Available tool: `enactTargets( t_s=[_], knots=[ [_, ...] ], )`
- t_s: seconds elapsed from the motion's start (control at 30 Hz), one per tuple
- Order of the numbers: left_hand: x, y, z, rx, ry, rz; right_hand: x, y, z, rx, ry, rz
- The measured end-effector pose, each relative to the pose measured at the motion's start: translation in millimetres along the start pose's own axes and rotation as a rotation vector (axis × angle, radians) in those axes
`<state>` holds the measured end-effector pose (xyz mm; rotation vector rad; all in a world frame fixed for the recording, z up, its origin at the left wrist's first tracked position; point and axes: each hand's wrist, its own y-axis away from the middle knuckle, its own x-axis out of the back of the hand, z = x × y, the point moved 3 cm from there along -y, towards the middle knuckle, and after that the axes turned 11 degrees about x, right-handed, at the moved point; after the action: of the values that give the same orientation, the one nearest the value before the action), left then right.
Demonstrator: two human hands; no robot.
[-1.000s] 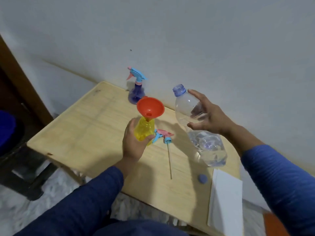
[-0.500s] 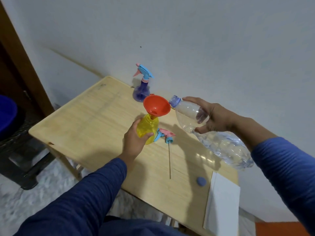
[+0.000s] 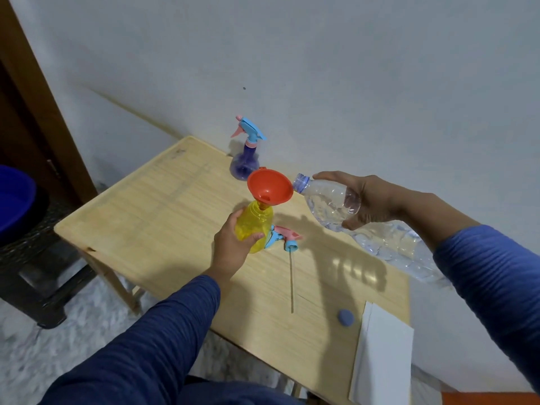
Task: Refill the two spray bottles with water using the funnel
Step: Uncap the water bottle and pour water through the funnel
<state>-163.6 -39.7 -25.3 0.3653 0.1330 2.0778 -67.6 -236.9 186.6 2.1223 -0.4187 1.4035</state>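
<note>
Wooden counter [image 3: 163, 217]: left hand [image 3: 230, 247] grips yellow spray bottle [image 3: 253, 226], right hand [image 3: 371, 200] grips water bottle [image 3: 330, 203] at funnel [image 3: 270, 187] rim — pouring starts; next, tilt steadily.

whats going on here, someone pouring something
A person is about to pour water into a yellow spray bottle. The left hand grips that bottle on the wooden table, with an orange funnel in its neck. The right hand tips a clear water bottle, mouth at the funnel's rim. The removed sprayer head lies beside it; a purple spray bottle stands behind, capped.
</note>
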Motion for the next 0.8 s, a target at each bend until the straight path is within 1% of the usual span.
enactTargets(
  t_s=[0.47, 0.8],
  knots=[
    [-1, -3, -2, 0.016, -0.012, 0.004, 6, -14, -5, -0.019, 0.099, -0.095],
    [0, -4, 0, 0.01, -0.031, 0.005, 5, -22, -8, -0.025, 0.071, -0.125]
  ],
)
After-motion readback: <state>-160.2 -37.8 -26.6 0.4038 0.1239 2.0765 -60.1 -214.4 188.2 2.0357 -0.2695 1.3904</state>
